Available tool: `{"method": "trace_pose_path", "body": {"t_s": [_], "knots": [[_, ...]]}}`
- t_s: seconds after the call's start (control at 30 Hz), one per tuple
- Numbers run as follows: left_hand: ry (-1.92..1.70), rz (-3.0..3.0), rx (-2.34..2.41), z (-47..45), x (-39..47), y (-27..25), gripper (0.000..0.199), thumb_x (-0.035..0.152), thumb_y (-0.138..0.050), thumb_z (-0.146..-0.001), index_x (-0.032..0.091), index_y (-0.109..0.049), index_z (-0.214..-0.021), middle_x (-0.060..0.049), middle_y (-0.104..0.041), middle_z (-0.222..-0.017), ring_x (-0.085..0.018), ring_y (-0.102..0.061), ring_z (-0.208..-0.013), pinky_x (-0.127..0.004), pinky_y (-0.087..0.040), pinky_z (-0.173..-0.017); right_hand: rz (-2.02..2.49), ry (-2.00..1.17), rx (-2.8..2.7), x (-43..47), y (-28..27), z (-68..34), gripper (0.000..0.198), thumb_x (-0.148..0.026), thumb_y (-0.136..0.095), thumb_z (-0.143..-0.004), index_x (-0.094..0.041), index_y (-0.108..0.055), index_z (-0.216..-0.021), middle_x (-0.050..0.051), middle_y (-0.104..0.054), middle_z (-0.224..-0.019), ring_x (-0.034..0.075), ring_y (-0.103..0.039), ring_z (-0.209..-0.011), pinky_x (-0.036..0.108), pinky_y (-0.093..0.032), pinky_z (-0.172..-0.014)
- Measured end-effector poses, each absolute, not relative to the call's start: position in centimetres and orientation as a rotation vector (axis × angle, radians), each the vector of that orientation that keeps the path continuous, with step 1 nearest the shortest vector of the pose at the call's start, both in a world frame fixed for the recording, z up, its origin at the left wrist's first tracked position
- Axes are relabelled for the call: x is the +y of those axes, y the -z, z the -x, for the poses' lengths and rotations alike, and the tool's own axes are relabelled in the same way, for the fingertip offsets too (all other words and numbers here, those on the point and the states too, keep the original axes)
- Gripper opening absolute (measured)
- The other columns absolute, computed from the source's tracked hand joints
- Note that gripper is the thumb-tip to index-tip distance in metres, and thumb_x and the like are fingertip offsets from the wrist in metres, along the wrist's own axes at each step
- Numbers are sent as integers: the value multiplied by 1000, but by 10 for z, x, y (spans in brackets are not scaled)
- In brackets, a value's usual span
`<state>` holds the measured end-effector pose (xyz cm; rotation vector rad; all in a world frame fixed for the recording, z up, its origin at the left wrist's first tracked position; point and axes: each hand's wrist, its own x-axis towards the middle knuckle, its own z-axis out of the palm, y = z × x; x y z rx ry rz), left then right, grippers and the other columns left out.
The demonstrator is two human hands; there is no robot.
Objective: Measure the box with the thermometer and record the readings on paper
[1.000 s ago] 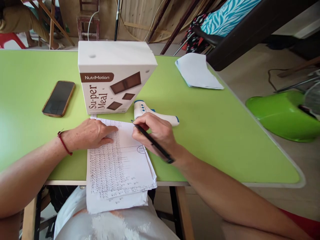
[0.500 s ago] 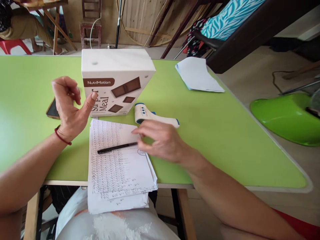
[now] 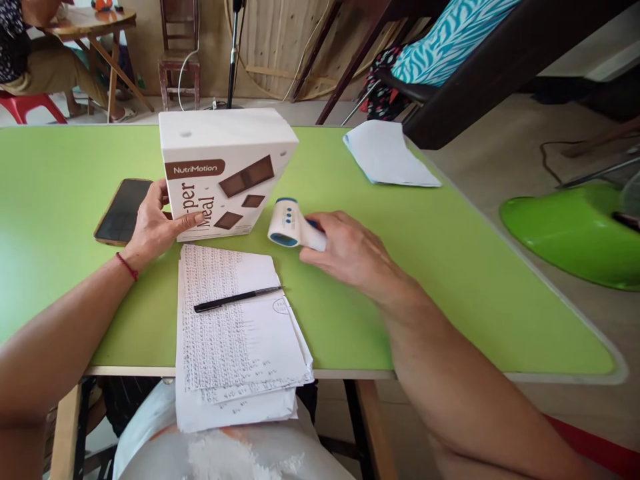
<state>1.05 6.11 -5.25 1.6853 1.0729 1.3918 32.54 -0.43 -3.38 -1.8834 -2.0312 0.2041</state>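
Note:
My left hand [image 3: 157,223] grips the lower left edge of a white NutriMotion box [image 3: 230,127], thumb on its front and fingers behind its side. The box stands upright on the green table [image 3: 360,287]. In my right hand [image 3: 345,250] is a white and blue infrared thermometer [image 3: 287,223], held by its handle with the wide head pointing left. A black pen [image 3: 237,299] lies across a stack of handwritten papers [image 3: 220,353] that overhangs the table's front edge. Left of the box lies a dark smartphone [image 3: 120,212], close to my left hand.
Folded white papers [image 3: 393,153] lie at the table's far right. Beyond the right edge is a green plastic chair [image 3: 575,233]. At the far left a person [image 3: 50,63] sits by a round wooden table [image 3: 95,23]. A wooden chair [image 3: 179,60] stands behind.
My left hand has come down from in front of the box and taken hold of its side. My right hand has moved right from above the papers and grasped the thermometer.

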Motion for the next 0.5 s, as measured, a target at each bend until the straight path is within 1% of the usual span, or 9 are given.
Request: {"method": "trace_pose_path", "body": {"t_s": [0.07,0.1,0.2,0.23,0.27,0.37,0.5], "knots": [[-1411,-1698,1112,-12,56,46,71,50,-94,-58,19,-62,-114,-10,-70,-115,-31,-67,-106,-48,-59,-90,1695,-242,-1808,-9,31,-322,40,-30,-68,-65,-19,-61,-102,11,-68,-95,28,-64,-82,42,-52,-66],[-1414,-1702,1120,-14,53,42,70,52,-92,-61,20,-61,-114,-10,-69,-117,-31,-67,-107,-47,-58,-90,1557,-303,-1707,-12,29,-319,40,-33,-69,-65,-21,-58,-102,10,-68,-93,27,-64,-78,42,-53,-64],[-1407,-1659,1065,-19,40,32,66,57,-87,-66,19,-61,-113,-10,-70,-113,-29,-68,-104,-45,-59,-86,1104,-633,-1525,-29,24,-304,26,-36,-68,-74,-26,-53,-94,3,-62,-78,19,-57,-62,36,-50,-54],[-1377,-1641,1054,-20,36,30,65,59,-86,-67,19,-61,-112,-11,-70,-111,-29,-68,-102,-45,-59,-85,996,-767,-1504,-36,22,-298,21,-36,-67,-77,-27,-54,-91,2,-59,-75,18,-55,-60,35,-49,-51],[-1340,-1625,1052,-22,32,29,66,60,-85,-67,18,-61,-112,-11,-71,-111,-29,-69,-101,-45,-59,-83,917,-892,-1498,-42,21,-291,19,-36,-66,-80,-27,-55,-92,1,-58,-74,17,-54,-59,34,-48,-50],[-1238,-1609,1062,-26,22,29,69,60,-85,-68,17,-60,-115,-14,-69,-114,-29,-68,-101,-46,-60,-82,744,-1151,-1463,-54,19,-275,25,-39,-70,-81,-26,-60,-100,0,-56,-71,15,-51,-57,32,-46,-48],[-1156,-1685,1076,-28,19,33,67,57,-84,-70,18,-58,-117,-14,-69,-114,-29,-68,-101,-47,-60,-83,611,-1342,-1381,-55,23,-264,31,-39,-73,-81,-25,-62,-106,-1,-56,-74,13,-52,-60,30,-48,-52]]}}
